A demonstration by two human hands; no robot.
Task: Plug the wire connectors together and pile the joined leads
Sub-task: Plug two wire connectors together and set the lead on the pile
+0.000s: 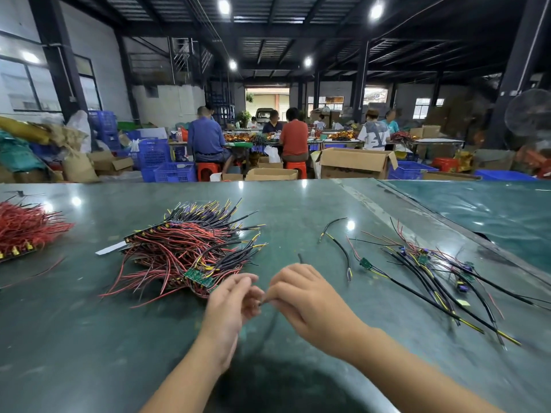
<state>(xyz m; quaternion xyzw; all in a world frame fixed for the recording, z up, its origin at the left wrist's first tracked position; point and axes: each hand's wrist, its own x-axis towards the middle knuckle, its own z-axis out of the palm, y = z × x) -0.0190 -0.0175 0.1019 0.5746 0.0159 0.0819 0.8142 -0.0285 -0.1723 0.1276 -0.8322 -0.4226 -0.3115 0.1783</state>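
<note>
My left hand [231, 299] and my right hand [301, 293] meet above the green table [89, 338], fingers curled. Between them they pinch a thin black lead [269, 326] that hangs down blurred towards the table; its connector end is hidden by my fingers. Left of my hands lies a large heap of red and black leads [185, 248] with small green circuit boards. To the right lies a loose pile of black leads with yellow tips and small green and purple parts [432, 272]. A single black lead [340, 245] lies between the two piles.
A second heap of red wires [26, 228] sits at the table's left edge. A white strip [110, 248] lies beside the big heap. Beyond the table's far edge are cardboard boxes [354, 162], blue crates [176, 171] and several seated people at another bench.
</note>
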